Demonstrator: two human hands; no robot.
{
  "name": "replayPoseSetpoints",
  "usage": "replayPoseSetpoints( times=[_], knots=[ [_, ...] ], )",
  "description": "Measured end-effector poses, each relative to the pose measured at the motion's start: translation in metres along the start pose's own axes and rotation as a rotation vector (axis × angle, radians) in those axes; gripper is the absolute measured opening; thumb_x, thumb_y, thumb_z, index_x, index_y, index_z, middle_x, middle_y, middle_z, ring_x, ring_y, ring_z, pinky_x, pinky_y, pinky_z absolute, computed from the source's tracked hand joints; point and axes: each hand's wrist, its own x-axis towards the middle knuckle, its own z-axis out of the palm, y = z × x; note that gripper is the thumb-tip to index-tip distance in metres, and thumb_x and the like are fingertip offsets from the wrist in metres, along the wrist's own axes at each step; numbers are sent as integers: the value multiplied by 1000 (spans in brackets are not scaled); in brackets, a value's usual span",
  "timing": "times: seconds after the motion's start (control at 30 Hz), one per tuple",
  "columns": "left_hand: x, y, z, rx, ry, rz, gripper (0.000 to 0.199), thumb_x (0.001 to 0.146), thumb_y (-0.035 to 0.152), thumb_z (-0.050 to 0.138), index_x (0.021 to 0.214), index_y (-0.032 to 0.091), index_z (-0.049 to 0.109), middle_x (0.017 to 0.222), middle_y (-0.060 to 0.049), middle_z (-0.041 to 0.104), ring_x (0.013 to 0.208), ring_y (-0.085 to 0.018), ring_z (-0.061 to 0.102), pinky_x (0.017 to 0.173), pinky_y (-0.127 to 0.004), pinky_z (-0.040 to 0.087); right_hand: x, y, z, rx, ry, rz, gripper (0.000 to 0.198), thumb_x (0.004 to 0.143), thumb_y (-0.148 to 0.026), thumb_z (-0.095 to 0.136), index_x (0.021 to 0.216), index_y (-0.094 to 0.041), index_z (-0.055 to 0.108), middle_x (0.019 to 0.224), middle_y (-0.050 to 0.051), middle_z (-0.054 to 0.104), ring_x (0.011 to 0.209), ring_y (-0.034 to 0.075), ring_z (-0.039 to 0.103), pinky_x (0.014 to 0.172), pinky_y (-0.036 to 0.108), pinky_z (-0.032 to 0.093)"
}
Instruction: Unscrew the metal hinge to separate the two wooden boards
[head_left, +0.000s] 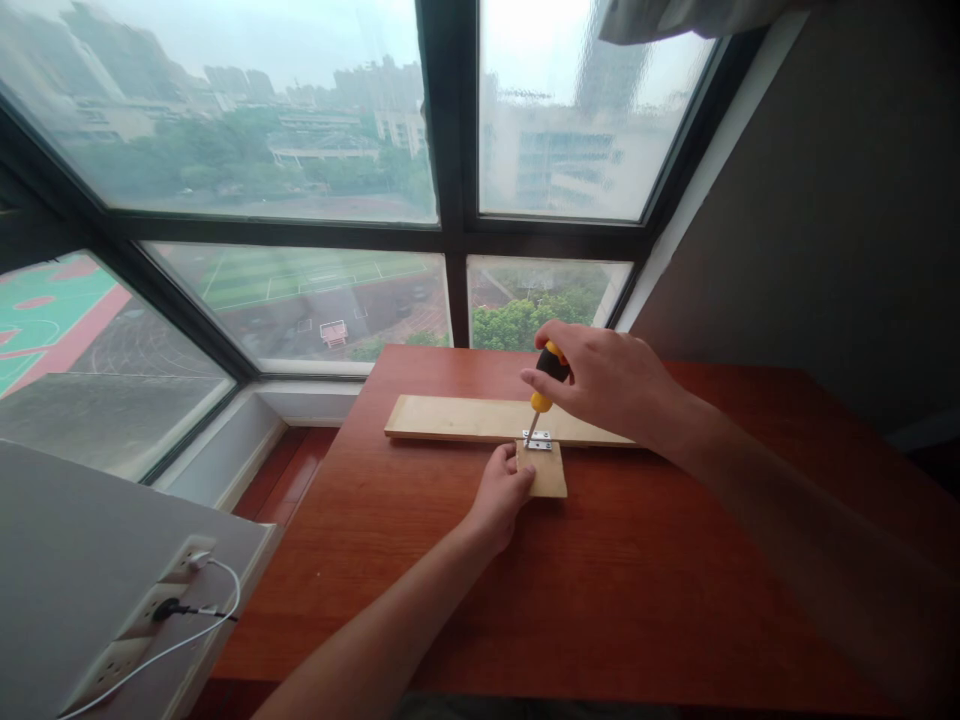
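My right hand grips a yellow and black screwdriver by its handle. The shaft slants down, and its tip meets a silver metal hinge. That hinge spans the joint between a long pale wooden board and a small wooden piece. With thumb and fingers, my left hand pinches the small piece at its left edge, close to the hinge. The exact screw or hole under the tip is too small to make out. My right hand and forearm cover part of the long board's right end.
Everything rests on a reddish-brown wooden table. Large windows with dark frames rise behind it. To the left, a low white wall carries sockets with a white cable and a black plug. A grey wall stands at right.
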Motion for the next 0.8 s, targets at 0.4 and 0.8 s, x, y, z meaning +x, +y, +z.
replayPoseSetpoints(
  times=[0.4,0.8],
  knots=[
    [-2,1,0,-4,0,9,43,69,12,70,108,16,53,87,-6,70,74,-16,65,70,-26,51,-1,-2,-3,-41,-10,14,26,90,-45,49,100,-22,58,91,5,69,68,19,58,53,30,29],
    [2,-2,-2,3,-3,19,44,69,12,70,109,15,53,88,-7,71,75,-16,65,69,-25,50,-1,-1,-3,-50,18,39,27,90,-44,48,104,-23,58,90,3,69,70,20,59,54,29,28]
  ],
)
